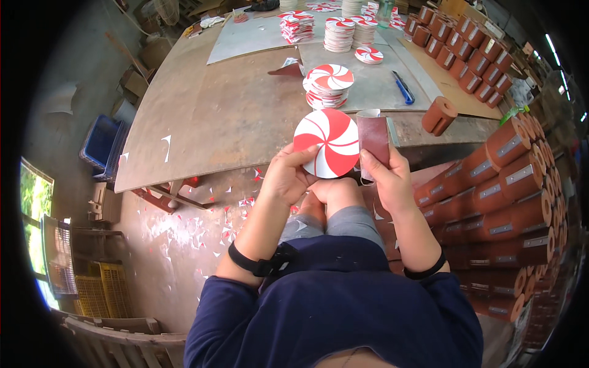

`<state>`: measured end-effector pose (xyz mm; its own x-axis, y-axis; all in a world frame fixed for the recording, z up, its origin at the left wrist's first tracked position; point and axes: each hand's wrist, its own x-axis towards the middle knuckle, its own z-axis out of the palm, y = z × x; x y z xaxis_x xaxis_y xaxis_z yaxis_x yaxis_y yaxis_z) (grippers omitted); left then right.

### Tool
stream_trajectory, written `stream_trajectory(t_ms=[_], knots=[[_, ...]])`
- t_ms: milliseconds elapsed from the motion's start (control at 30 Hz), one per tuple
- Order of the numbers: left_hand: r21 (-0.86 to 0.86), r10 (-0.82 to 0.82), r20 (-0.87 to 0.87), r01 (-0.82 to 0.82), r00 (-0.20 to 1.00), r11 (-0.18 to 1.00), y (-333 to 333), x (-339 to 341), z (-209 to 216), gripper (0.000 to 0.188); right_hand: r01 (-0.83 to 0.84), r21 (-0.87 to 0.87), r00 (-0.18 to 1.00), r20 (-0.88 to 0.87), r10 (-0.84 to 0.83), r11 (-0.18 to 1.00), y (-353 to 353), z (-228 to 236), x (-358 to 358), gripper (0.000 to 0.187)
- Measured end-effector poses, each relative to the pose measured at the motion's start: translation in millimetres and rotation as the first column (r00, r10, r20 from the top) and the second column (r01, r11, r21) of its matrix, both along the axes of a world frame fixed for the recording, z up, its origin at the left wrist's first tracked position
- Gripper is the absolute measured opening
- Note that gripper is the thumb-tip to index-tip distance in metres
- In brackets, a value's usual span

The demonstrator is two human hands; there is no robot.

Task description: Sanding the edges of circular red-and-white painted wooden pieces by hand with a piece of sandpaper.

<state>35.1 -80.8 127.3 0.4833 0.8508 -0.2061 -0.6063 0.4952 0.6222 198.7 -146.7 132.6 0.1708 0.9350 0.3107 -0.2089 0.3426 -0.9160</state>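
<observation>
Above my lap, at the table's near edge, my left hand (293,170) grips a round disc (334,132) with a red and white swirl, thumb on its face and fingers beneath. My right hand (391,180) is closed around a small block wrapped in reddish-brown sandpaper (373,136), upright just right of the disc. A narrow gap seems to part the block from the disc's rim. Beyond them a stack of like discs (329,78) stands on the table. A torn brown sandpaper piece (288,69) lies left of that stack.
On the wooden table (202,116) lies a blue utility knife (403,88). Taller disc stacks (339,35) stand farther back. One brown cylinder (439,115) sits at the right edge; many more cylinders (497,184) are piled beside me. Paper scraps (227,233) litter the floor.
</observation>
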Motion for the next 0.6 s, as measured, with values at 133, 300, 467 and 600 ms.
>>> stream_trajectory(t_ms=[133, 300, 467, 600], knots=[[0.165, -0.143, -0.209, 0.179, 0.968, 0.97, 5.2, -17.7, -2.1, 0.038, -0.075, -0.089, 0.989, 0.118, 0.085, 0.993, -0.6, 6.8, 12.0, 0.027], [0.184, -0.012, -0.137, 0.038, 0.99, 0.982, -1.7, -7.7, 5.8, 0.049, -0.108, -0.086, 0.957, 0.261, 0.127, 0.99, -0.5, 16.8, 11.4, 0.026], [0.19, -0.013, -0.004, 0.014, 1.0, 0.982, 0.4, -5.7, 0.5, 0.04, 0.133, 0.576, 0.566, 0.624, -0.539, 0.806, -2.7, 19.3, 4.5, 0.032], [0.2, -0.005, -0.108, 0.026, 0.994, 0.979, 1.5, -10.8, 2.3, 0.039, 0.137, 0.527, 0.545, 0.667, -0.508, 0.839, -15.6, -27.0, 5.7, 0.042]])
